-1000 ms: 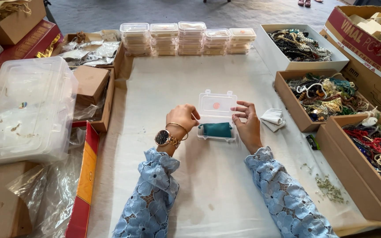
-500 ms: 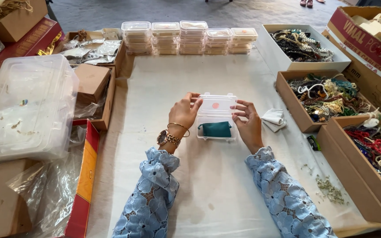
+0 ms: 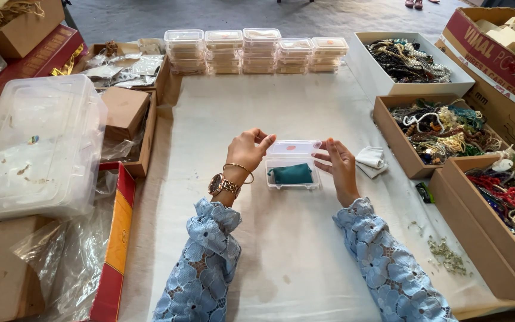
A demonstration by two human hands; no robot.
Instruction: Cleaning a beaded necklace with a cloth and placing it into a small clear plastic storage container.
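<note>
Head view: small clear plastic hinged box (image 3: 293,167) sits mid-cloth, teal fabric pouch (image 3: 290,173) inside. Left hand (image 3: 247,150) pinches the half-lowered lid's left corner; right hand (image 3: 341,166), fingers spread, touches its right edge. Light, thin, probably slippery: hold the lid corners. Beyond the box, stacked clear plastic cases (image 3: 256,51).

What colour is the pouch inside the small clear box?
Teal green; the pouch shows plainly in the head view, inside the clear box.
</note>
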